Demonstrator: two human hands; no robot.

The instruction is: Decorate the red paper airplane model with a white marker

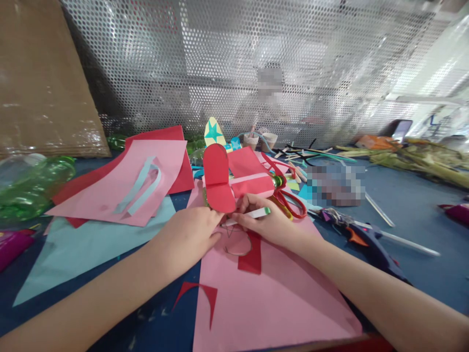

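Note:
My left hand [190, 234] is closed around the lower edge of a red paper shape [217, 178] fixed to a bottle wrapped in pink paper [252, 185]. My right hand [266, 222] grips a white pen with a green cap [252, 213], its tip on a pink paper sheet [264, 298] where a faint drawn outline shows. A dark red paper piece [251, 256] lies on that sheet under my hands. Red-handled scissors [289, 200] lie just right of the bottle.
A blue glue gun [361, 237] lies to the right. Pink, red and light blue sheets [146, 181] with paper strips lie at left, beside green plastic bottles [32, 186]. Cardboard [40, 78] and a perforated metal screen [256, 63] stand behind. Sticks and small cups lie at the back.

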